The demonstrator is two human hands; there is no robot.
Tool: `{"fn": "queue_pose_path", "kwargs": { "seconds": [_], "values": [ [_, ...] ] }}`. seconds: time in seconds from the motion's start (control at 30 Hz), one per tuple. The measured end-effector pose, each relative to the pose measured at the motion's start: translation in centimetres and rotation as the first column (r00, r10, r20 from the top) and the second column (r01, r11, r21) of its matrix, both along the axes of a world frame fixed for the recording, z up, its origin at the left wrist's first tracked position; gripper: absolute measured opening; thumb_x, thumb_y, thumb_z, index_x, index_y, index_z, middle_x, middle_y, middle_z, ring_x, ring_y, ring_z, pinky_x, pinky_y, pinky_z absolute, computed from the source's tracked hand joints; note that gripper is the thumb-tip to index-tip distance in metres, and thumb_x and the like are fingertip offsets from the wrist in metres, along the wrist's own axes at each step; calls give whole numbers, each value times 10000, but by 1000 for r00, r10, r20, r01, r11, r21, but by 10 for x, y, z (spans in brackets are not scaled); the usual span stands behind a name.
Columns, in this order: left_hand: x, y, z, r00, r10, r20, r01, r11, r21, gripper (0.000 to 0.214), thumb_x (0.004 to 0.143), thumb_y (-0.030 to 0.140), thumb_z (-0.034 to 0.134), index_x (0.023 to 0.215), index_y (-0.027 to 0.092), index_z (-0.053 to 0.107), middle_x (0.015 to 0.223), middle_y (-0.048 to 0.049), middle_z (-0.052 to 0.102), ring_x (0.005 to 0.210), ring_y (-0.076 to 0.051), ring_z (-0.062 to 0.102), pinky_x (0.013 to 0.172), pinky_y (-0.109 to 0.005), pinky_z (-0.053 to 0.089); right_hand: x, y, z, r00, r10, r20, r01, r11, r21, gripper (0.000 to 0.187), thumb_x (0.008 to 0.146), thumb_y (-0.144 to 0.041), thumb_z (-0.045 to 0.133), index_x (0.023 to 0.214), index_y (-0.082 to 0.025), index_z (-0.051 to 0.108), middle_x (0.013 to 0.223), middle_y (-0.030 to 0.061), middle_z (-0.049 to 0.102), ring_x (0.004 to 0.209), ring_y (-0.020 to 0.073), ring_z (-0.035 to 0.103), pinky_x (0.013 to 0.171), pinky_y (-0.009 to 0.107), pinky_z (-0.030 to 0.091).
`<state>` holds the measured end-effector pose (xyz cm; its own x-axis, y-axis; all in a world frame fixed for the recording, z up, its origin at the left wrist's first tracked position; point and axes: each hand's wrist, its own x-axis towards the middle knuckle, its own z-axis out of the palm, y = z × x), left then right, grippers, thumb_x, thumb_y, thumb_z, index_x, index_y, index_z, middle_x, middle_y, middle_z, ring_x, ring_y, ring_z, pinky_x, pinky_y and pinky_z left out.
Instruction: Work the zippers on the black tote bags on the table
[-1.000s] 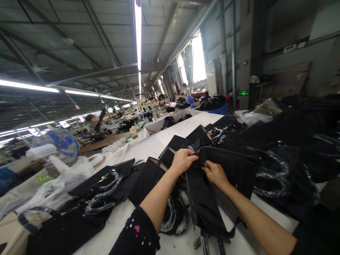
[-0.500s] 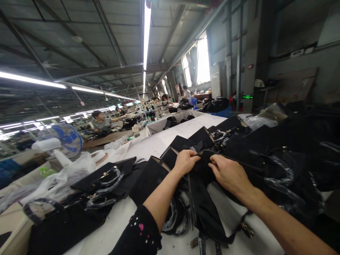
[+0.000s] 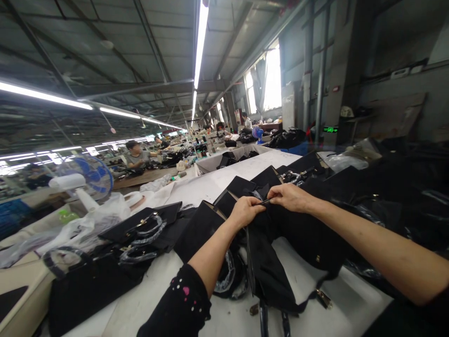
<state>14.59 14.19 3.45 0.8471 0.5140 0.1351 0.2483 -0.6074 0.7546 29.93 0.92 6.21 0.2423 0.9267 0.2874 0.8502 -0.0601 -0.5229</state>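
1. Near the middle of the long white table (image 3: 196,187), a floppy black cloth bag (image 3: 273,276) is held up by its edge, and the rest of it droops toward the near side.
2. On the left, the left hand (image 3: 245,211) pinches that edge, with finger and thumb close together. Just to the right, the right hand (image 3: 289,197) pinches it too, in the same narrow way.
3. At the near right, a small gold metal clip (image 3: 323,299) lies by the bag.
4. This bag looks only part done to me, since both hands are busy at its edge. How much is left on it, I cannot tell.
5. At the near left sits a black bag with a round, plastic-wrapped handle (image 3: 94,290). On the far right is a big, dark heap of black bags (image 3: 414,187). Neither is being touched, and I cannot tell which bags are finished.
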Motion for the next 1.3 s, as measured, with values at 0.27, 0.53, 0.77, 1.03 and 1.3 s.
{"fn": "queue_pose_path", "kwargs": {
  "seconds": [0.27,0.53,0.77,1.03,1.3],
  "values": [
    [-5,-3,2,1000,-5,16,6,1000,-24,246,700,371,651,805,170,747,614,13,613,573,-114,496,531,-220,352,-1,4,-1,996,11,91,-12,1000,8,43,787,-200,646,790,-222,683,726,-26,661,708,149,588,621,249,369],
    [-9,-6,5,1000,8,29,-7,1000,-11,214,696,345,669,781,163,744,621,17,614,573,-106,486,528,-216,337,-5,6,-2,992,32,123,-35,999,21,32,783,-216,653,787,-238,676,711,-48,643,684,129,572,590,238,345],
    [-10,-6,4,993,87,73,-89,996,22,184,666,323,712,739,155,696,635,23,607,611,-114,508,542,-216,338,-11,12,0,986,-6,165,1,999,32,65,745,-188,656,692,-216,629,664,-36,610,648,135,541,572,258,310],
    [-11,-1,-1,997,35,75,-36,999,16,193,651,319,732,748,155,703,624,32,602,593,-107,489,545,-222,339,-12,14,-4,986,17,164,-20,1000,16,94,747,-235,663,681,-217,599,655,-54,585,641,125,530,559,249,306],
    [-12,0,-2,996,39,84,-40,999,9,277,593,304,777,815,158,702,710,21,648,662,-122,552,605,-224,396,-18,13,-3,969,-14,248,9,1000,18,101,734,-219,667,671,-218,587,649,-37,584,623,137,512,555,267,280]
  ]
}}
